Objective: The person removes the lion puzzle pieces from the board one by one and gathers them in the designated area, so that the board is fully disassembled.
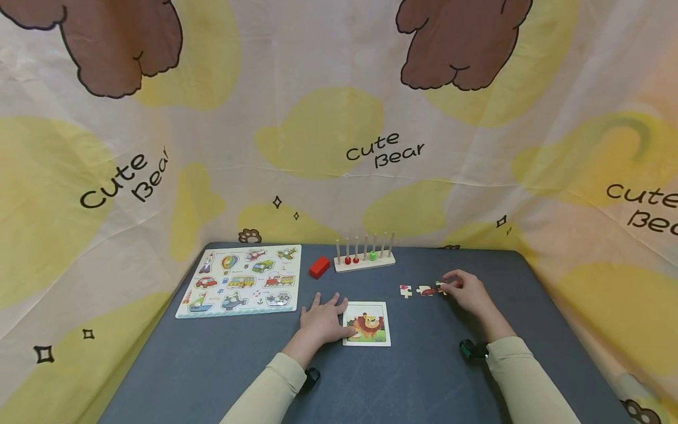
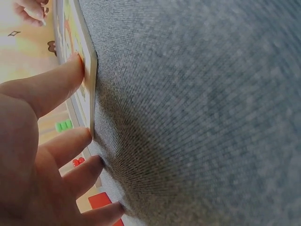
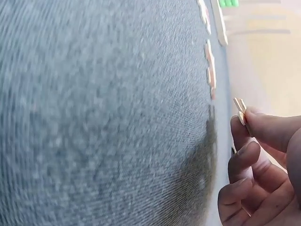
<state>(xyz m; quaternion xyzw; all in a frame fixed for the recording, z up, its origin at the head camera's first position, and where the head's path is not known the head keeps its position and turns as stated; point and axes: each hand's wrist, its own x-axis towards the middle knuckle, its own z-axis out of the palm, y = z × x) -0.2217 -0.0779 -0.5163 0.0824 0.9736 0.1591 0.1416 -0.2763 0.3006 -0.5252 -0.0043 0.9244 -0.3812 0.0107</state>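
Observation:
A square lion puzzle point(image 1: 388, 325) in a white frame lies on the table in front of the person. My left hand point(image 1: 321, 322) rests at its left side with fingers spread. In the left wrist view, the thumb lies over the frame's edge and the index fingertip touches near its corner. To the right, my right hand point(image 1: 468, 291) pinches a small jigsaw piece point(image 3: 241, 112) between thumb and index finger, just above the table. Two loose jigsaw pieces, one pink and white point(image 1: 405, 291) and one red and white point(image 1: 425, 291), lie in a row left of that hand.
On the left lies a large picture board point(image 1: 251, 299) with vehicle shapes. Behind the lion puzzle stand a red block point(image 1: 319, 267) and a wooden peg rack point(image 1: 365, 264) with a few red and green beads. A printed curtain point(image 1: 318, 135) hangs behind the dark table point(image 1: 413, 388).

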